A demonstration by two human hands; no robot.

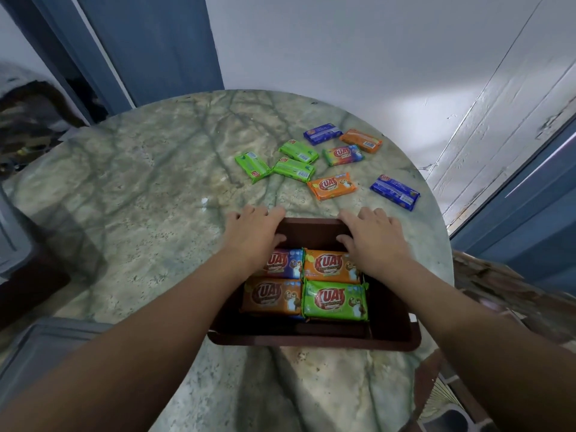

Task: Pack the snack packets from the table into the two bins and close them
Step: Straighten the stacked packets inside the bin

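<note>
A dark brown bin [314,339] stands open on the round marble table [149,194], right in front of me. Inside lie several snack packets: orange [330,265], green [335,300], another orange [271,296] and a purple one [288,263] partly under my wrist. My left hand [254,233] grips the far-left corner of the bin's rim, fingers over the edge and thumb inside. My right hand [372,236] grips the far-right corner the same way. Several loose packets lie beyond the bin: three green [294,169], orange [332,186], blue [395,192], rainbow [343,154].
Further back lie a purple packet [323,133] and an orange packet [361,140]. The table's right edge curves close to the bin. A grey object [46,347] sits at the near left. Only one bin shows in view, and I see no lid.
</note>
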